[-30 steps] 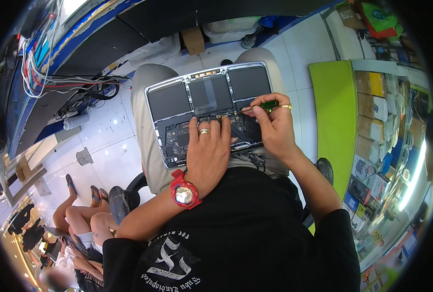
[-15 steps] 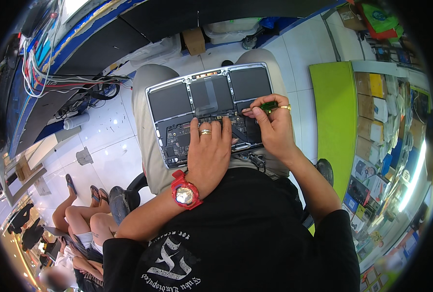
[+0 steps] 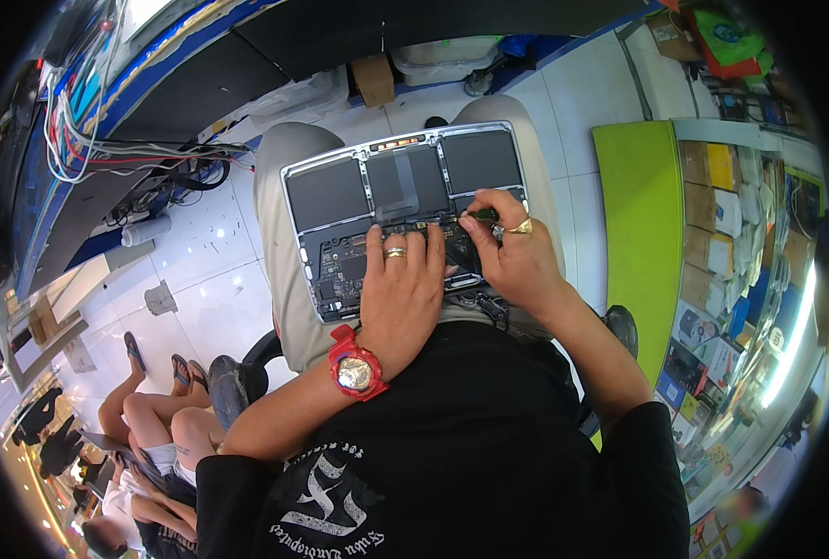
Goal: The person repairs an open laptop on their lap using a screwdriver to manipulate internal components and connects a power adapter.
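An opened laptop (image 3: 330,191), with dark battery cells and a circuit board (image 3: 344,270), lies across my lap. My left hand (image 3: 400,289) rests on the board, fingertips down and thumb partly hidden; it wears a ring and a red wristwatch (image 3: 356,371) on the wrist. My right hand (image 3: 519,252) pinches a small green-handled tool (image 3: 484,215), largely covered by the fingers, at the board's right part beside the batteries.
A dark bench (image 3: 321,23) with cables (image 3: 97,149) runs across the top and left, plastic bins (image 3: 442,61) beneath. A green panel (image 3: 638,224) and stocked display case (image 3: 712,261) stand right. Seated people's legs (image 3: 144,410) appear lower left.
My right hand has turned and shifted slightly downward, hiding more of the green tool. My left hand stays almost still. A person's head now shows at the lower right edge.
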The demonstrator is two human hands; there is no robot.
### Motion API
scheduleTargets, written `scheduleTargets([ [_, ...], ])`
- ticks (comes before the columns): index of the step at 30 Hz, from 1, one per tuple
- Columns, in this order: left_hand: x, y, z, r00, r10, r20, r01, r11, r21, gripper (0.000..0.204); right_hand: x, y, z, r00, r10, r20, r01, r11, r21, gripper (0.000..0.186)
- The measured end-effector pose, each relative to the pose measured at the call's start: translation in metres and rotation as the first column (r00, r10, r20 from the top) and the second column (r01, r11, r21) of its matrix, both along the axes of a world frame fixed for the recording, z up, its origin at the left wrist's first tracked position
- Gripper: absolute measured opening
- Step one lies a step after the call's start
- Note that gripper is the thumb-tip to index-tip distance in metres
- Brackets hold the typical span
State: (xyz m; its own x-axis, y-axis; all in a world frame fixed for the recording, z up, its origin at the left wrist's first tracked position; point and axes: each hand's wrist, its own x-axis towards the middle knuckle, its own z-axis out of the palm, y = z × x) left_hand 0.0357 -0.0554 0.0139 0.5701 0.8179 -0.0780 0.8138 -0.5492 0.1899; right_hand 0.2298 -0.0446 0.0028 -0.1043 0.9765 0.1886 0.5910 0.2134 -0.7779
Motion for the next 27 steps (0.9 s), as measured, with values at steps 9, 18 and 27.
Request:
scheduleTargets([
  [9,-0.0002,0.0005,0.0001,1.0,0.004,0.013,-0.004,1.0,-0.013,0.051,0.0018,0.0062,-0.0003,0.998,0.043,0.041,-0.045,0.997,0.059,0.051],
  [18,-0.0002,0.0005,0.0002,1.0,0.005,0.014,-0.005,1.0,-0.025,0.049,-0.0002,0.0064,-0.0009,1.0,0.011,0.009,-0.012,0.996,0.092,0.042],
  [27,0.0,0.0003,0.0002,1.0,0.003,0.007,-0.002,1.0,-0.019,0.05,0.0007,0.0065,-0.0023,0.999,0.021,0.026,-0.024,0.994,0.104,0.043],
])
